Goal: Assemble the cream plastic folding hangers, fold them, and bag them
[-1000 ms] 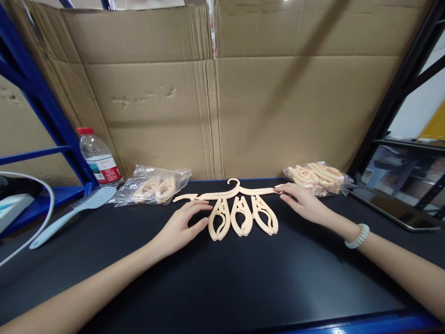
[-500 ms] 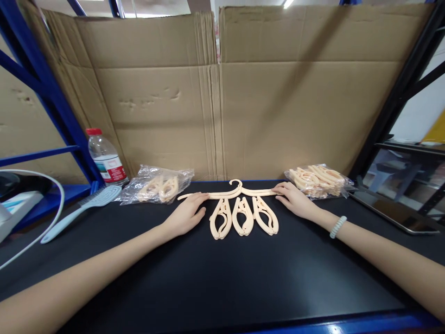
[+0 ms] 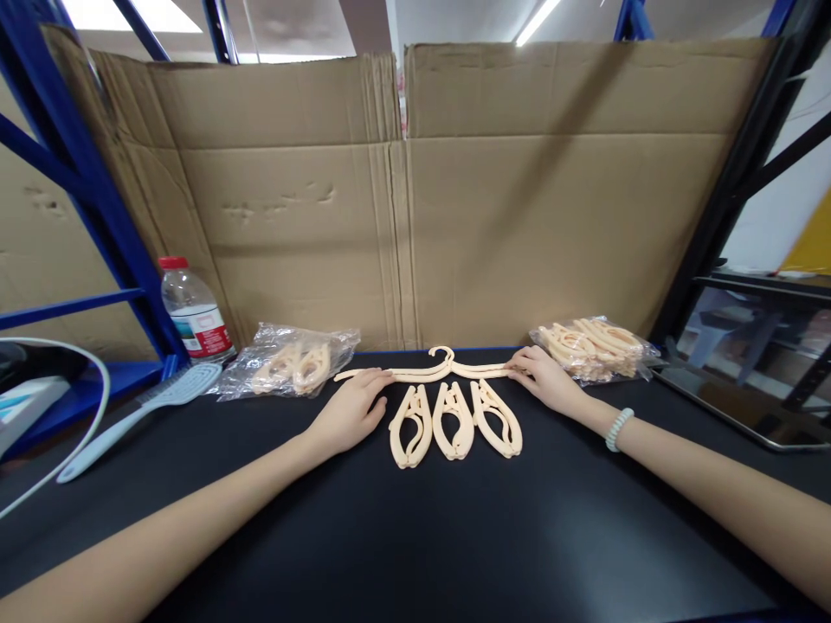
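A cream plastic hanger [image 3: 447,368] lies unfolded and flat on the black table [image 3: 415,536], its hook pointing to the back. My left hand [image 3: 351,407] rests on its left arm with the fingers laid flat. At the tip of its right arm lies my right hand [image 3: 544,377], fingers stretched and touching the plastic. Three folded cream hangers [image 3: 454,418] lie side by side just in front of the unfolded one, between my hands.
A clear bag of folded hangers [image 3: 289,362] lies at the back left, a fuller bag [image 3: 594,348] at the back right. A water bottle [image 3: 193,313], a pale blue hairbrush [image 3: 139,413] and a white cable [image 3: 78,433] are on the left. Cardboard [image 3: 402,199] walls the back. A tablet [image 3: 753,407] lies right.
My left hand slid up onto the hanger's left arm and flattened there. My right hand stayed at the right tip. The camera tilted up a little.
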The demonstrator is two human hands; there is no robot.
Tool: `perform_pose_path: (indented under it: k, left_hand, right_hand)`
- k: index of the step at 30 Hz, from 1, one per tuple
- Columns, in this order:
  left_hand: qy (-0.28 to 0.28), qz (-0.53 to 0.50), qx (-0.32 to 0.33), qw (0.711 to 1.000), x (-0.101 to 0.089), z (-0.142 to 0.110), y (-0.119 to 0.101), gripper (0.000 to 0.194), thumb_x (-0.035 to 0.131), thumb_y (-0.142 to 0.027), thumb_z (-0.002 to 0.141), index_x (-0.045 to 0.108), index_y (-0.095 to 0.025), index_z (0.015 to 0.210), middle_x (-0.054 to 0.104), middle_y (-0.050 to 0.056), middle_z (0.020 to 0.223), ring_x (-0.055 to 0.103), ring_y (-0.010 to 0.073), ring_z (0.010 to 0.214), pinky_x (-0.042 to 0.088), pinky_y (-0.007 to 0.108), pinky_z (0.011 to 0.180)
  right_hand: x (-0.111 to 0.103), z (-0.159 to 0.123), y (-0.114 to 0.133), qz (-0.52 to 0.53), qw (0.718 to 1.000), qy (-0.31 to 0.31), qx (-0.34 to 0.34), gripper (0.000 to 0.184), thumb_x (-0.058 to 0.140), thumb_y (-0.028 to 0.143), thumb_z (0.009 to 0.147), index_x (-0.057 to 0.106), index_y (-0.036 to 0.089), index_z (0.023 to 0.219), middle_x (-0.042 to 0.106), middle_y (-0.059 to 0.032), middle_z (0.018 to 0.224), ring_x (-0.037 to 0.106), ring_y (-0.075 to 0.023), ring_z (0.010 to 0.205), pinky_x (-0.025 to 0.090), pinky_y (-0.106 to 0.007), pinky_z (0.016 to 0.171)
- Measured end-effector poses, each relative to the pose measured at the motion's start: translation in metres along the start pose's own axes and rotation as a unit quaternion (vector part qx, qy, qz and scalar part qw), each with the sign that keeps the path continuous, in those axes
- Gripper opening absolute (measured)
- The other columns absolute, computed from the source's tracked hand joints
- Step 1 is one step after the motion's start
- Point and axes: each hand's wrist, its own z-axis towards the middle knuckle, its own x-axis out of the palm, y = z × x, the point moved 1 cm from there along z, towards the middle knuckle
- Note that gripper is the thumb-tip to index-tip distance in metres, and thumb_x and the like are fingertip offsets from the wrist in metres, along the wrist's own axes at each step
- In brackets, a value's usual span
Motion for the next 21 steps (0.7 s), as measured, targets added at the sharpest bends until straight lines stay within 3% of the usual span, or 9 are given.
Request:
perform_pose_path:
  k: [6, 10, 15, 18, 21]
  left_hand:
    - [-0.035, -0.043, 0.018, 0.998, -0.007, 0.001, -0.011, 0.033, 0.041, -0.015, 0.085, 0.061, -0.018, 0.110, 0.066, 0.011, 0.114, 0.058, 0.0258, 0.110, 0.044, 0.049, 0.099]
    - [-0.062, -0.175, -0.051, 0.981, -0.010, 0.001, -0.019, 0.028, 0.044, -0.016, 0.081, 0.062, -0.020, 0.103, 0.068, 0.008, 0.107, 0.061, 0.0239, 0.104, 0.047, 0.047, 0.095]
    - [-0.118, -0.413, -0.174, 0.886, -0.011, -0.002, -0.026, 0.027, 0.051, -0.020, 0.075, 0.060, -0.017, 0.100, 0.068, 0.008, 0.106, 0.064, 0.0214, 0.100, 0.048, 0.043, 0.096]
    - [-0.132, -0.492, -0.234, 0.828, -0.012, -0.005, -0.032, 0.029, 0.057, -0.020, 0.070, 0.060, -0.016, 0.099, 0.069, 0.009, 0.104, 0.065, 0.0225, 0.097, 0.050, 0.043, 0.092]
    - [-0.135, -0.535, -0.273, 0.788, -0.011, -0.008, -0.037, 0.030, 0.060, -0.022, 0.067, 0.061, -0.014, 0.096, 0.070, 0.010, 0.101, 0.066, 0.0236, 0.095, 0.051, 0.041, 0.088]
  right_hand:
    - [0.000, 0.001, -0.001, 0.013, 1.000, 0.004, -0.006, 0.015, 0.051, 0.025, 0.090, 0.065, 0.020, 0.089, 0.063, -0.0086, 0.092, 0.055, -0.0238, 0.087, 0.049, -0.043, 0.080]
    - [0.000, 0.002, -0.001, 0.024, 1.000, 0.004, -0.008, 0.014, 0.051, 0.026, 0.090, 0.063, 0.020, 0.085, 0.062, -0.0083, 0.090, 0.056, -0.0231, 0.086, 0.050, -0.041, 0.078]
    - [-0.002, 0.003, 0.004, 0.026, 1.000, 0.002, -0.009, 0.013, 0.050, 0.027, 0.091, 0.059, 0.019, 0.085, 0.063, -0.0073, 0.088, 0.058, -0.0219, 0.083, 0.050, -0.037, 0.074]
    - [-0.006, 0.004, 0.009, 0.013, 1.000, -0.019, -0.008, 0.015, 0.049, 0.028, 0.092, 0.060, 0.019, 0.087, 0.066, -0.0073, 0.088, 0.060, -0.0221, 0.082, 0.049, -0.038, 0.075]
    - [-0.007, 0.004, 0.013, -0.001, 0.999, -0.038, -0.009, 0.015, 0.050, 0.029, 0.092, 0.060, 0.019, 0.086, 0.067, -0.0069, 0.085, 0.062, -0.0223, 0.081, 0.049, -0.040, 0.076]
